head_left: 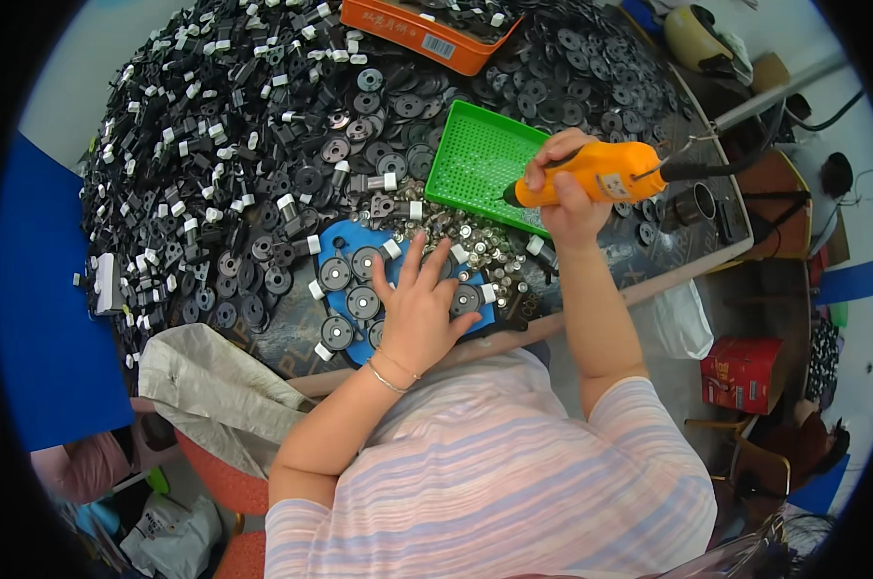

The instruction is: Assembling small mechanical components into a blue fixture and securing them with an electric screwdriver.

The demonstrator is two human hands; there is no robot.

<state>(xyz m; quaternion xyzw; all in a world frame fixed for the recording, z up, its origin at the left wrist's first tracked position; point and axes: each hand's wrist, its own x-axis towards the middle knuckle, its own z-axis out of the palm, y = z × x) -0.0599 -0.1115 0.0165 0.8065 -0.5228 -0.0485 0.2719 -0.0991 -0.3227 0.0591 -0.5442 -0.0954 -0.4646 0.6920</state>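
Observation:
My right hand (pixel 573 201) is wrapped round an orange electric screwdriver (pixel 631 162), whose dark tip points left over a green perforated tray (pixel 438 181). With fingers spread, my left hand (pixel 419 307) lies palm down over a blue board (pixel 342 234). Black wheel-like discs (pixel 363 303) sit on that board, several with small black-and-white parts attached at their sides. My palm and fingers hide some of them. Between the board and the tray lies a heap of small shiny metal pieces (pixel 480 243), too small to make out exactly.
A large heap of black parts with white ends (pixel 214 125) covers the table's left and far side. Loose black discs (pixel 562 82) pile up at the far right. An orange box (pixel 436 43) stands at the back. A metal cup (pixel 692 206) lies near the right edge.

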